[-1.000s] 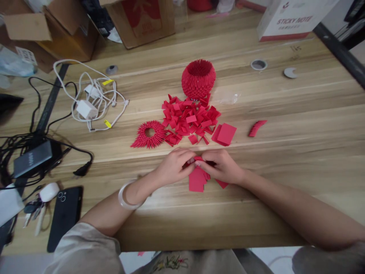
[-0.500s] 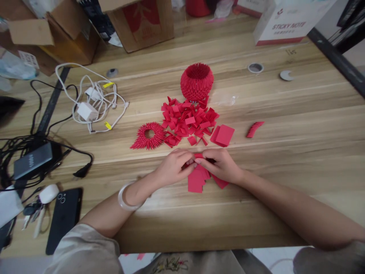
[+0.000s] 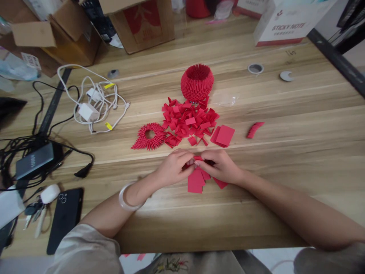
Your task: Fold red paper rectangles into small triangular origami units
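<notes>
Head view is showing both hands meeting near the middle of the wooden table (image 3: 285,125). The left hand (image 3: 173,167) and the right hand (image 3: 221,165) are curling their fingers inward and pinching one small red paper piece (image 3: 198,158) between the fingertips, which are touching each other over it. Just beneath the hands a few flat red sheets (image 3: 196,182) are lying on the table, partly covered by the fingers. A white bangle (image 3: 127,198) is sitting on the left wrist.

Beyond the hands, a loose pile of folded red pieces (image 3: 188,121) is spreading out, with a red ring of joined pieces (image 3: 148,136) just left of it and a small stack of red squares (image 3: 224,136) just right. A round red paper vase (image 3: 197,82) is standing upright behind the pile. A short red strip (image 3: 254,129) is lying well to the right. White charger cables (image 3: 92,101) and a black phone (image 3: 65,219) are resting at the left.
</notes>
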A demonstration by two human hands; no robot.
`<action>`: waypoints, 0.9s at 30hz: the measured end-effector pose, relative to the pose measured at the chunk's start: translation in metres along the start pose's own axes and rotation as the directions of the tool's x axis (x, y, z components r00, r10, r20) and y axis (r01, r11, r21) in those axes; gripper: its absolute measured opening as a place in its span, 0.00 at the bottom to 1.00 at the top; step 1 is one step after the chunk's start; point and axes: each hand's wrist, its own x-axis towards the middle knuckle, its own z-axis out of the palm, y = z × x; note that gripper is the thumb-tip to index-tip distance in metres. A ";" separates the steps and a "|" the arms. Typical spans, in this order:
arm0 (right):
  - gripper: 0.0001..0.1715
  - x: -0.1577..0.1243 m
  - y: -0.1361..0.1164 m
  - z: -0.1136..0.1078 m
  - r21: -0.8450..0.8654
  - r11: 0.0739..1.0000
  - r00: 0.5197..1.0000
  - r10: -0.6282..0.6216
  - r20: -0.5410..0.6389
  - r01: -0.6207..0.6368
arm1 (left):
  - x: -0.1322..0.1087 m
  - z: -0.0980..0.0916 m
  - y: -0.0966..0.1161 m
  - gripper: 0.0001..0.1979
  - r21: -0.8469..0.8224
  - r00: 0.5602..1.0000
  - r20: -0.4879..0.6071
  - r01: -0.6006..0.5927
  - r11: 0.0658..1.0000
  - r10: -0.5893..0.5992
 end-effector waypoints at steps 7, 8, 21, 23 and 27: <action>0.23 0.000 -0.001 0.000 -0.040 0.999 1.000 -0.020 0.007 0.020 | 0.000 -0.001 0.000 0.07 -0.007 1.000 0.015 0.011 1.000 -0.011; 0.23 0.000 -0.001 0.000 -0.041 0.999 1.000 -0.021 0.009 0.022 | 0.000 0.000 0.000 0.07 -0.007 1.000 0.010 0.010 1.000 -0.010; 0.22 0.000 -0.002 -0.001 -0.045 0.999 1.000 -0.025 0.015 0.026 | 0.000 0.000 0.001 0.07 0.006 1.000 0.000 -0.002 1.000 0.002; 0.23 0.000 -0.001 0.000 -0.052 0.998 1.000 -0.020 0.019 0.021 | 0.001 -0.001 0.001 0.07 0.008 1.000 0.006 -0.004 1.000 0.004; 0.23 -0.001 0.000 0.000 -0.071 0.997 1.000 -0.019 0.024 0.020 | 0.001 -0.001 0.001 0.06 0.002 1.000 0.008 0.000 1.000 0.000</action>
